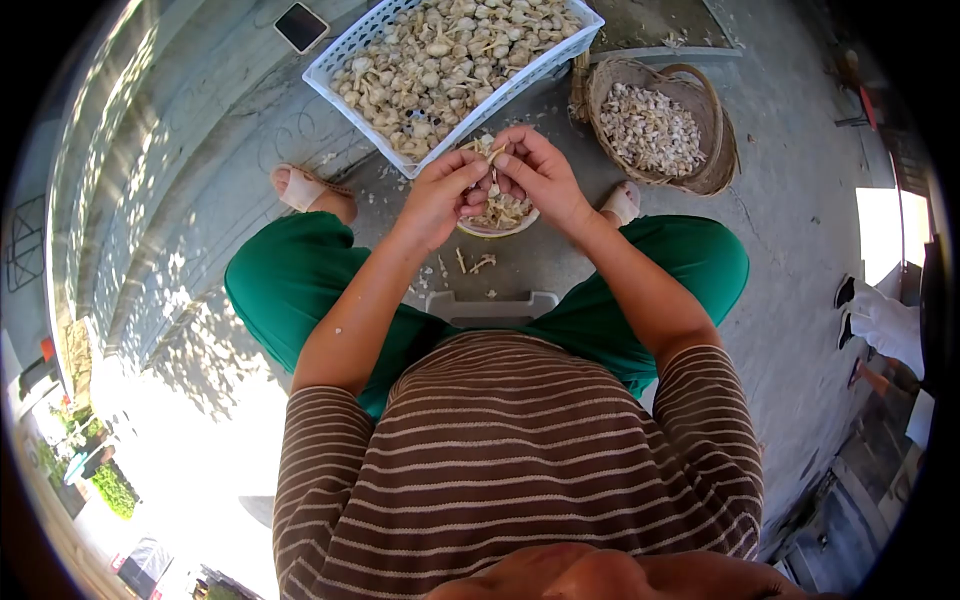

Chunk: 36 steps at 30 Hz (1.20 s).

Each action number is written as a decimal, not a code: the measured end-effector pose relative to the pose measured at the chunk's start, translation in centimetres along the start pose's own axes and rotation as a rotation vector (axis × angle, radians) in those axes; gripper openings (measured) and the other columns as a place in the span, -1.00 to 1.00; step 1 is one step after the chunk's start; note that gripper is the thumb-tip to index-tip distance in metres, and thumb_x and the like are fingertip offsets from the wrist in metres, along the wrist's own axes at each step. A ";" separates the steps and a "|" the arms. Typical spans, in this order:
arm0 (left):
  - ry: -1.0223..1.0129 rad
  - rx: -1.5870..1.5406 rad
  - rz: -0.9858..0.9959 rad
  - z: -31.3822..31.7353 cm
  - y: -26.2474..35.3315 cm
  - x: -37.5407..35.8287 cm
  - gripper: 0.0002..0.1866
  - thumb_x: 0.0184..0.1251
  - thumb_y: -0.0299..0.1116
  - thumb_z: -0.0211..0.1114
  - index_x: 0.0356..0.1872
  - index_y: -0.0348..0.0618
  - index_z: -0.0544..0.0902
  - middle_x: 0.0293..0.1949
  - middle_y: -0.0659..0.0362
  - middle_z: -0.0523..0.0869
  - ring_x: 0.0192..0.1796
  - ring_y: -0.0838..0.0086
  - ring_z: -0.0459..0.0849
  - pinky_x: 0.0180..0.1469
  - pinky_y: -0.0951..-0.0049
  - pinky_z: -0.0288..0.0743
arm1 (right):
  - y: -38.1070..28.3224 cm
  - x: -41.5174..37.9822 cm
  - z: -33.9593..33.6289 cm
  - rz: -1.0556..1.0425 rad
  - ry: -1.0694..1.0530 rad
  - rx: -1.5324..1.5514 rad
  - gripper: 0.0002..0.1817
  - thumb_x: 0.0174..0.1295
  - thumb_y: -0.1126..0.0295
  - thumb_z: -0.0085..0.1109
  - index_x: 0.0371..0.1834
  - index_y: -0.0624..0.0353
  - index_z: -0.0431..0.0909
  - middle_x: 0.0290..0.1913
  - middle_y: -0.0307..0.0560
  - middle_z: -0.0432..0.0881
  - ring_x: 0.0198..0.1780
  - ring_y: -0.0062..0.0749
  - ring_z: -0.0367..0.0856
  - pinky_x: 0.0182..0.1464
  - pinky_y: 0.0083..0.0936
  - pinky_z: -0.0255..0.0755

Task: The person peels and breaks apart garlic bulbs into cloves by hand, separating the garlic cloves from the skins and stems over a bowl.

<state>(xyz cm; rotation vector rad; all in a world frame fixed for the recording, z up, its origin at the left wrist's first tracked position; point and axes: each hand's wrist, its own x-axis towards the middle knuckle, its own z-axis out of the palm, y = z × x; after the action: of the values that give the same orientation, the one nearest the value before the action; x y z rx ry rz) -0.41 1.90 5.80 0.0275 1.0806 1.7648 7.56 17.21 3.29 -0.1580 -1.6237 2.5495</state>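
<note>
Both hands meet in front of me over a round bowl (487, 234) with papery skins and bits of garlic in it. My left hand (437, 196) is closed, thumb and fingers pinching a piece of garlic with a dry stalk (494, 157). On its other side my right hand (548, 178) also pinches the garlic, fingertips nearly touching those of the left. The fingers cover much of the piece. Just beyond my hands stands a pale blue plastic crate (451, 147) heaped with whole garlic bulbs (440, 60).
A wicker basket (727, 150) of loose garlic cloves (650, 128) stands ahead to the right. A phone (301, 28) lies left of the crate. Stalk scraps (483, 263) litter the floor between my feet. At the far right is another person's leg (885, 325).
</note>
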 end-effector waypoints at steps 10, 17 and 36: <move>0.080 0.090 0.018 0.4 -0.6 0.1 -0.92 0.22 -0.58 0.06 -0.40 -0.14 0.42 -0.62 0.36 0.28 -0.63 0.70 0.14 -0.60 0.66 0.01 | -0.5 -0.6 1.0 -0.173 0.027 -0.442 -0.91 0.25 0.52 0.10 -0.23 0.23 0.43 -0.47 -0.29 0.50 -0.53 -0.75 0.43 -0.52 -0.76 0.32; 0.134 0.087 0.017 0.3 -1.0 0.4 -0.90 0.18 -0.59 0.05 -0.45 -0.12 0.39 -0.64 0.36 0.26 -0.64 0.70 0.14 -0.60 0.64 0.01 | 0.8 -0.6 1.2 -0.034 0.074 -0.101 -0.96 0.30 0.47 0.06 -0.28 0.18 0.42 -0.52 -0.30 0.48 -0.57 -0.77 0.40 -0.62 -0.81 0.16; 0.098 0.031 -0.088 -1.2 -1.7 0.9 -0.81 0.35 -0.25 0.05 -0.25 -0.17 0.40 -0.59 0.29 0.30 -0.62 0.65 0.15 -0.60 0.64 0.04 | -0.4 0.5 0.9 0.072 0.337 0.253 -0.89 0.36 0.35 -0.06 -0.24 0.15 0.35 -0.46 -0.24 0.48 -0.51 -0.60 0.44 -0.57 -0.72 0.19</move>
<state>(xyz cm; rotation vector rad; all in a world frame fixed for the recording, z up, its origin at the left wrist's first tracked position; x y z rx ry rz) -0.10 1.96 3.56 -0.0874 1.1628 1.6846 6.94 16.63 4.04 -0.5939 -1.1864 2.5749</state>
